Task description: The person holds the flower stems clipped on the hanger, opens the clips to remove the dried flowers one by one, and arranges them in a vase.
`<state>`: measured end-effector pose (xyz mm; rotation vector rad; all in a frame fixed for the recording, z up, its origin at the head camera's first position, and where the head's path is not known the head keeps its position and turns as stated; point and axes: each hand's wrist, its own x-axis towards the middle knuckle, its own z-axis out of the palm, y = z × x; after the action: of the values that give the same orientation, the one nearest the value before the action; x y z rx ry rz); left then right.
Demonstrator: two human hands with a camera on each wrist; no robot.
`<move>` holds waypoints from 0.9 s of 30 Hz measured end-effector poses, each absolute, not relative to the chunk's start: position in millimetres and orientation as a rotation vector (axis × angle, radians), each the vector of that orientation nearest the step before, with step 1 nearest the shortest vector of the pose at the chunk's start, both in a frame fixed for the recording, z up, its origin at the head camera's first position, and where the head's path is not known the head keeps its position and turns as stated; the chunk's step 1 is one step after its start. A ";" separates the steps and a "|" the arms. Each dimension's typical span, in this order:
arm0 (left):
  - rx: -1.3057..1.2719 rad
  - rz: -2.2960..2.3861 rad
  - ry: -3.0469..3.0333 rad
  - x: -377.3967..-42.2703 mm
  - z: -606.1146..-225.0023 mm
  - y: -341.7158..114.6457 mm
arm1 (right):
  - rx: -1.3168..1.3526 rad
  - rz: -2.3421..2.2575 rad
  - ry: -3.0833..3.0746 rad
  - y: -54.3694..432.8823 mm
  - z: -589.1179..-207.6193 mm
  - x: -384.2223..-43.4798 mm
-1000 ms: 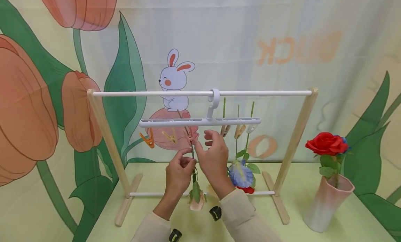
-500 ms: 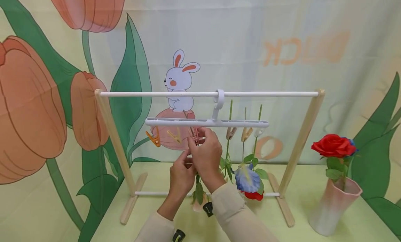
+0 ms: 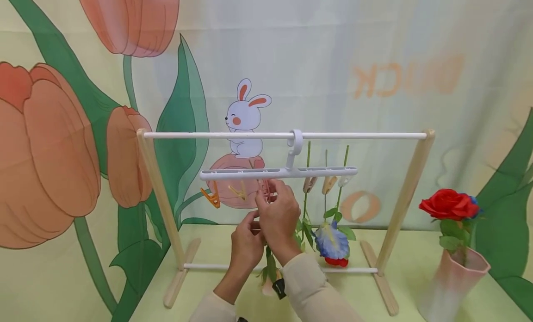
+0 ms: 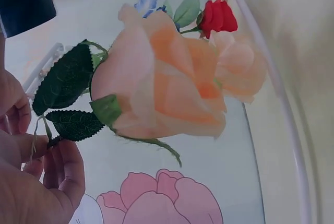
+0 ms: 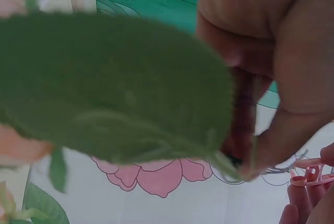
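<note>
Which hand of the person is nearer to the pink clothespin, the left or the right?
Right. The right hand pinches the pink clothespin; the left hand is below it, holding the stem of the peach flower.

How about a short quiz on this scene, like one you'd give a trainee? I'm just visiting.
1. True or false: the left hand pinches the stem of a peach rose.
2. Which colour of clip do the right hand's fingers hold?
A. orange
B. pink
C. white
3. Fill the blank: on the white hanger, the two clips that grip no stem are the orange clip and the ____ one.

Key:
1. True.
2. B, the pink clip.
3. Yellow; the yellow clip is beside the orange one.
</note>
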<state>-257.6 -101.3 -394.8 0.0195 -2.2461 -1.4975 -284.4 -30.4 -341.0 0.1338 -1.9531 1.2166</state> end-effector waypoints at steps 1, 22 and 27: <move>0.024 -1.514 -2.251 -257.0 -396.3 -101.1 | 0.130 1.209 -1.951 -30.1 -342.0 -284.5; 0.033 -1.467 -2.286 -237.2 -420.8 -102.9 | 0.172 1.231 -1.984 -33.6 -337.1 -280.5; 0.023 -1.471 -2.270 -233.4 -427.5 -105.3 | 0.178 1.224 -1.988 -33.8 -337.8 -280.6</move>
<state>-233.4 -105.3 -427.5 0.0228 -2.2703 -1.4705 -280.6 -33.8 -337.8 0.1775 -1.9884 1.2244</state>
